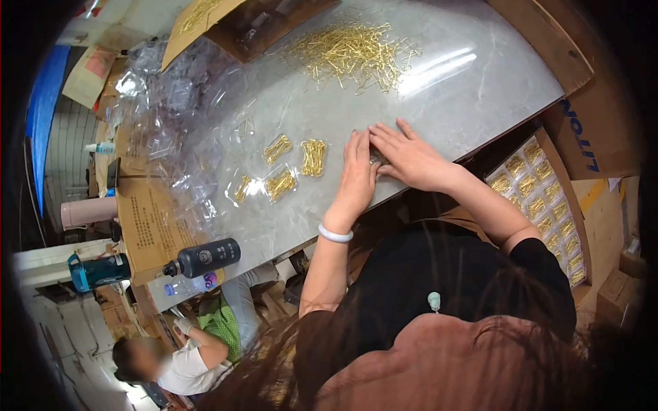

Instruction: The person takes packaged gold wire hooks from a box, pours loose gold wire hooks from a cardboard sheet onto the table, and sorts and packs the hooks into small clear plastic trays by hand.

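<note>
My left hand point(356, 177) lies on the grey table with its fingers stretched out close together. My right hand point(413, 159) is beside it, fingers extended, its fingertips meeting the left hand. In the narrow gap between them, something small and shiny shows in part; the hands hide most of it, and I cannot tell what it is. Left of my left hand are a bundle of gold-coloured hooks point(313, 157), a second bundle point(277, 148), and clear packs with hooks inside point(280, 185). A loose heap of gold hooks point(360, 53) lies farther back.
Many clear plastic cases point(179, 103) cover the table's left side. An open cardboard box point(236, 31) stands at the back. A dark bottle point(209, 257) is at the left edge. Filled packs point(545, 198) fill a carton at right. A seated person point(195, 356) is at lower left.
</note>
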### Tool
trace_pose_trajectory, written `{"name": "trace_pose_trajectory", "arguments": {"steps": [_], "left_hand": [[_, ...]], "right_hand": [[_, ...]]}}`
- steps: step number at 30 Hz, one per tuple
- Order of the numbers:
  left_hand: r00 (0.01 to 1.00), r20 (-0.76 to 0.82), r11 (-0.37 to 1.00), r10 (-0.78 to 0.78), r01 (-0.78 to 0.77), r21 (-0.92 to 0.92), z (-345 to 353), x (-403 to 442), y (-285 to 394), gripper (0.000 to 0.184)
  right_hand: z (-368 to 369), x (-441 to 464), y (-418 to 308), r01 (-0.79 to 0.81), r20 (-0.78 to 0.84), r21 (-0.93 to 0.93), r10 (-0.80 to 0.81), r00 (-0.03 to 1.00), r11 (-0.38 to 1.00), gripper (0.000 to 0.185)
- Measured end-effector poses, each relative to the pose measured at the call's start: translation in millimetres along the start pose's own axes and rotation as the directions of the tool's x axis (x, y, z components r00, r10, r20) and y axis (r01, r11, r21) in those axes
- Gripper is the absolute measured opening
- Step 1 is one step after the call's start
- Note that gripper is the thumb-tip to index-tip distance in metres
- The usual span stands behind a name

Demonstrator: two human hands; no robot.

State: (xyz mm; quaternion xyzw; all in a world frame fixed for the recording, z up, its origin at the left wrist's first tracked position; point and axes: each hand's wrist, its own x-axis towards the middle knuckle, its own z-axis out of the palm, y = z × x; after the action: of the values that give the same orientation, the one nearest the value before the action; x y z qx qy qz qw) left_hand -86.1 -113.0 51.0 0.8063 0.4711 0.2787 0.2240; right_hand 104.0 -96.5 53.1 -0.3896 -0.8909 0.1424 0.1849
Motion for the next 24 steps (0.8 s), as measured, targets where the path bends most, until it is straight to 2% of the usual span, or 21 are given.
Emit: {"name": "trace_pose_trajectory", "arguments": {"steps": [3, 6, 8, 12, 14, 17, 21, 24], "left_hand": [[0.998, -0.045, 0.998, -0.050, 0.049, -0.032, 4, -1, 5, 0.063], [0.990, -0.086, 0.990, -0.115, 0.107, -0.091, 5, -2, 13, 0.064], [0.983, -0.107, 0.981, -0.149, 0.134, -0.140, 6, -3, 15, 0.066], [0.996, 0.031, 0.993, -0.080, 0.082, -0.083, -25, -12, 12, 0.074], [0.992, 0.115, 0.999, -0.044, 0.044, 0.000, -35, -15, 11, 0.078], [0.991, 0.127, 0.999, -0.029, 0.025, 0.028, -35, -12, 3, 0.080], [0.999, 0.040, 0.999, -0.037, 0.038, -0.006, -20, -10, -1, 0.067], [0.995, -0.043, 0.995, -0.089, 0.087, -0.050, -7, -15, 3, 0.055]], "right_hand": [[-15, -16, 4, -0.105, -0.098, 0.082, 0.113, 0.989, 0.991, 0.077], [-18, -33, -1, -0.175, -0.113, -0.080, 0.165, 0.980, 0.981, 0.078], [-18, -35, -3, -0.165, -0.104, -0.068, 0.157, 0.982, 0.984, 0.079], [-19, -28, 2, -0.148, -0.087, -0.035, 0.144, 0.986, 0.988, 0.077], [-16, -19, 9, -0.086, -0.127, 0.007, 0.086, 0.988, 0.996, 0.071], [-9, -4, 18, 0.031, -0.120, 0.143, -0.014, 0.993, 0.989, 0.064], [-1, -1, 6, 0.112, -0.103, 0.328, -0.082, 0.991, 0.938, 0.061], [-6, -14, 3, 0.025, -0.201, 0.327, 0.044, 0.979, 0.945, 0.063]]}}
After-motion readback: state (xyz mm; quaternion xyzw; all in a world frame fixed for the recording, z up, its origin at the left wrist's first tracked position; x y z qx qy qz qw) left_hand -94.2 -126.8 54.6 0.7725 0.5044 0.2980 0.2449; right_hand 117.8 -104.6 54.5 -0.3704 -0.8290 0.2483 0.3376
